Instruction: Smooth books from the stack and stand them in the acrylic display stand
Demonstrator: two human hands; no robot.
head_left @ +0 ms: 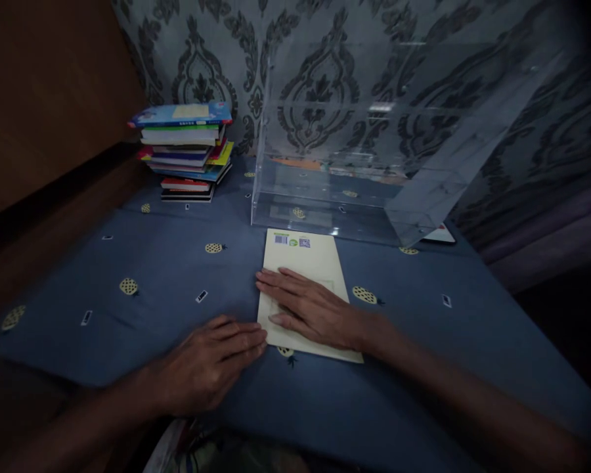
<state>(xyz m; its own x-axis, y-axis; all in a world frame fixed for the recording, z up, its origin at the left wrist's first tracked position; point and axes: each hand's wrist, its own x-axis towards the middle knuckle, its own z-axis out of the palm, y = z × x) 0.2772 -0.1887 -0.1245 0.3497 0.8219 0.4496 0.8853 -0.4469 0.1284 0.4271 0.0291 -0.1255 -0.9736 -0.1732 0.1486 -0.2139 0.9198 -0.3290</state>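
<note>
A thin pale-yellow book point(303, 259) lies flat on the blue tablecloth, with a barcode, a green logo and a square code near its far edge. My right hand point(308, 305) rests flat on its cover, fingers stretched out toward the left edge. Beside that left edge, near the book's lower corner, my left hand point(217, 358) lies with fingers extended, their tips touching or very close to the book. Part of the cover's printed frame is hidden under my right hand.
A clear acrylic shelf point(325, 226) stands just beyond the book. At the back left rises a stack of several books point(187, 138), a blue one on top. The pineapple-print tablecloth point(162, 263) covers the table. A brown wooden panel point(44, 92) borders the left side.
</note>
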